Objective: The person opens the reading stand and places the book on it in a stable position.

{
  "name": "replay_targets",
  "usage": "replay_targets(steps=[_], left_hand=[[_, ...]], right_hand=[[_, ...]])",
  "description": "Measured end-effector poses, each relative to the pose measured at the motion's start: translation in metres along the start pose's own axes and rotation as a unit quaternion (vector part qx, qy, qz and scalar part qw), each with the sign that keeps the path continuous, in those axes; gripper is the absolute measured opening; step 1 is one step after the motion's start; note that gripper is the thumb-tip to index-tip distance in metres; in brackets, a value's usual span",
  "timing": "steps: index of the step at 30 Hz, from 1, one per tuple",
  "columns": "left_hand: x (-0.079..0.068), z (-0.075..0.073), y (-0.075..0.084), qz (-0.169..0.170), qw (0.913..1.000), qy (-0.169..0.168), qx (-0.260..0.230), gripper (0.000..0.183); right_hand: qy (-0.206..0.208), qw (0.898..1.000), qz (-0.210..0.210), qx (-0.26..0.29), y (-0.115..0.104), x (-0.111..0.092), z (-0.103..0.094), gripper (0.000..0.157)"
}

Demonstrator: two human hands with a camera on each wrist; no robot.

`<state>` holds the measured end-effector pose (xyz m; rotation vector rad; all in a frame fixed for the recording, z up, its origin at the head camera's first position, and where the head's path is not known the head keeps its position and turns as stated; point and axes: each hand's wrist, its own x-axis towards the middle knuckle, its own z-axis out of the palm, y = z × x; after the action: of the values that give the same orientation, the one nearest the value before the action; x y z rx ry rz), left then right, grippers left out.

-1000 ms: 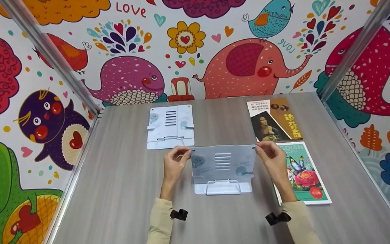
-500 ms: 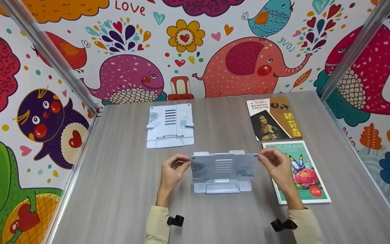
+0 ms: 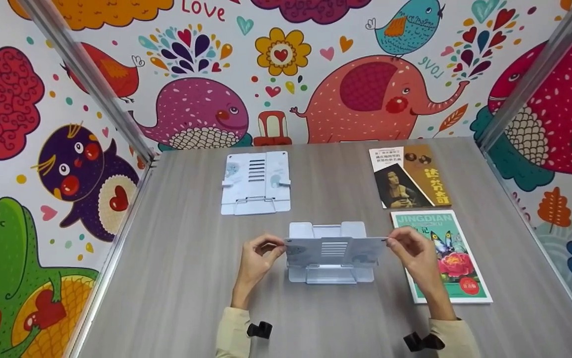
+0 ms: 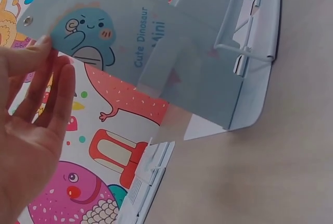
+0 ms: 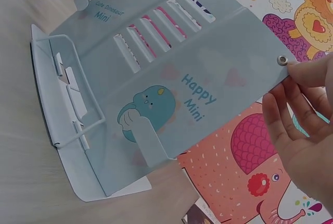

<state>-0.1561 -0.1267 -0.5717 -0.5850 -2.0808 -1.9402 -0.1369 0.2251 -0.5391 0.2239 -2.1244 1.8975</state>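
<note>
A pale blue metal book stand [image 3: 335, 258] stands in front of me, its slotted back panel raised and tilted toward me above a flat base. My left hand [image 3: 256, 261] pinches the panel's upper left corner between thumb and fingers. At the upper right corner, my right hand [image 3: 417, 256] pinches the panel near a metal eyelet [image 5: 282, 60]. Cartoon dinosaurs and "Cute Dinosaur Mini" mark the panel [image 4: 130, 47] in the left wrist view. A wire page holder [image 3: 329, 273] crosses the front of the base.
A second, similar book stand [image 3: 256, 184] lies folded flat at the back left. Two books are at the right: a brown and white one [image 3: 410, 176] behind, a green one [image 3: 452, 258] in front, partly under my right forearm. Cartoon-printed walls [image 3: 281, 99] bound the table.
The panel has tipped further toward me, uncovering the tabs of the base behind it. Both hands have come lower and nearer with its corners, still pinching them.
</note>
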Motion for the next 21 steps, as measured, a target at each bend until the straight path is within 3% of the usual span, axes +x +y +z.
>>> replay_targets(steps=[11, 21], left_hand=[[-0.008, 0.001, -0.007, -0.007, 1.0000, 0.003, 0.003, 0.014], [-0.013, 0.004, -0.002, -0.053, 0.9972, 0.010, 0.051, 0.011]], right_hand=[[-0.009, 1.000, -0.012, 0.028, 0.004, -0.007, -0.002, 0.007], [-0.005, 1.000, -0.020, 0.017, 0.004, -0.008, -0.001, 0.008]])
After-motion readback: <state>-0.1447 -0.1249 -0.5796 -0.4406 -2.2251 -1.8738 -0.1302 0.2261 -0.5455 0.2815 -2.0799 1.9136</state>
